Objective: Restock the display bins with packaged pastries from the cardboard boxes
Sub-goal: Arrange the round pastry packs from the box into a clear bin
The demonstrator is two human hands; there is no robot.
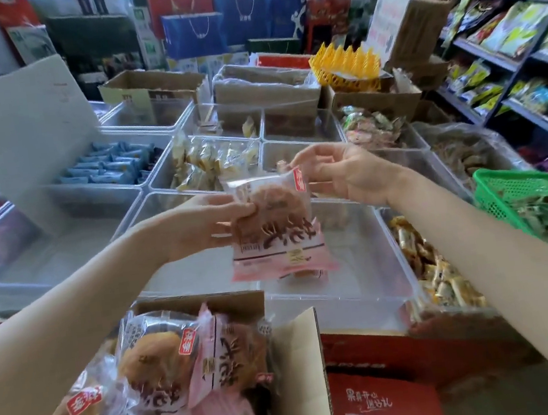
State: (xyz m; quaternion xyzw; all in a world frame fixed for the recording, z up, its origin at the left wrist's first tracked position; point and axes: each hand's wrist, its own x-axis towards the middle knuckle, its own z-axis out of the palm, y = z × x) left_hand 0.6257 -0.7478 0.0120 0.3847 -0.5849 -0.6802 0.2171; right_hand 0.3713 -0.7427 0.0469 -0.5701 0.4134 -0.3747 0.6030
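Your left hand [198, 223] pinched the pastry pack [273, 224] at its left edge; your right hand [334, 172] gripped the top corner, above the clear bin [339, 297]. It looked light, soft, crushable: hold the seams.

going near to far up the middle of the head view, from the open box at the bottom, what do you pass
cardboard box of pink pastry packs → empty clear bin → pink pastry pack held up by both hands → bin of pale wrapped snacks → brown cartons → blue gift bags
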